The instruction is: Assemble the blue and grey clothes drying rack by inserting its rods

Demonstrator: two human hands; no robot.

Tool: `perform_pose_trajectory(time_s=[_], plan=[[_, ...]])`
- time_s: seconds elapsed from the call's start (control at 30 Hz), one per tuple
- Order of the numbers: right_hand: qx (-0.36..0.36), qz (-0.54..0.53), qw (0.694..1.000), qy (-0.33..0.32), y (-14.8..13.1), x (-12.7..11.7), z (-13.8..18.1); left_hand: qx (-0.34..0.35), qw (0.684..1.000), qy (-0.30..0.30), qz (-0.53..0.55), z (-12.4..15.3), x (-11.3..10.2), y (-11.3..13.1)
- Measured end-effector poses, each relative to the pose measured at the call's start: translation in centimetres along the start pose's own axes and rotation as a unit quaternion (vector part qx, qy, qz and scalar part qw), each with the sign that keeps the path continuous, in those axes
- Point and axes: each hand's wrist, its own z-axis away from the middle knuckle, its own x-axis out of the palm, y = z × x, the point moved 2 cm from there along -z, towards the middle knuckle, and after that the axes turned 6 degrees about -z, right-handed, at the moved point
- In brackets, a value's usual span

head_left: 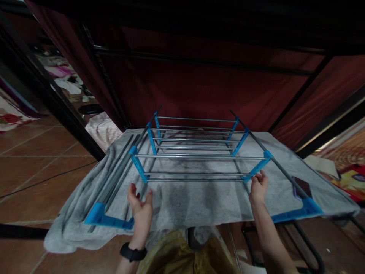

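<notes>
A rack frame of thin metal rods and blue plastic connectors lies on a grey fabric sheet in front of me. My left hand, with a black watch on the wrist, hovers open just short of the frame's near left blue connector, fingers spread and holding nothing. My right hand is at the near right blue connector, fingers curled against its lower end. Long dark poles run along the left side of the sheet to a blue corner piece.
Dark red cloth on a black metal frame rises right behind the rack. Brown floor tiles lie to the left, with clothes piled farther back. A dark phone-like object rests on the sheet at the right. Black tubing stands at the lower right.
</notes>
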Motion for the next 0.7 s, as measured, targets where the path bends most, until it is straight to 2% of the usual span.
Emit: perform_pose_trajectory(time_s=[0.1, 0.2, 0.33, 0.43, 0.53, 0.7], plan=[[-0.016, 0.059, 0.998, 0.018, -0.8, 0.3, -0.6, -0.007, 0.999, 0.051, -0.005, -1.9, 1.7, 0.5], [-0.043, 0.091, 0.995, 0.024, -1.2, 0.1, -0.9, -0.013, 0.998, 0.061, 0.004, -3.4, 2.4, 1.0], [-0.041, 0.032, 0.998, -0.017, -1.9, 0.3, -1.6, 0.014, 0.998, 0.049, 0.033, -4.7, 3.2, 1.4], [-0.052, -0.005, 0.998, -0.023, -3.0, 0.9, -2.5, 0.017, 0.997, 0.07, 0.025, -5.9, 3.8, 0.8], [-0.053, -0.009, 0.998, -0.028, -3.8, 1.5, -3.2, 0.005, 0.995, 0.099, 0.025, -7.1, 4.4, -0.3], [-0.058, 0.011, 0.997, -0.041, -3.6, 2.2, -3.6, 0.011, 0.997, 0.082, 0.0, -8.0, 5.5, -1.0]])
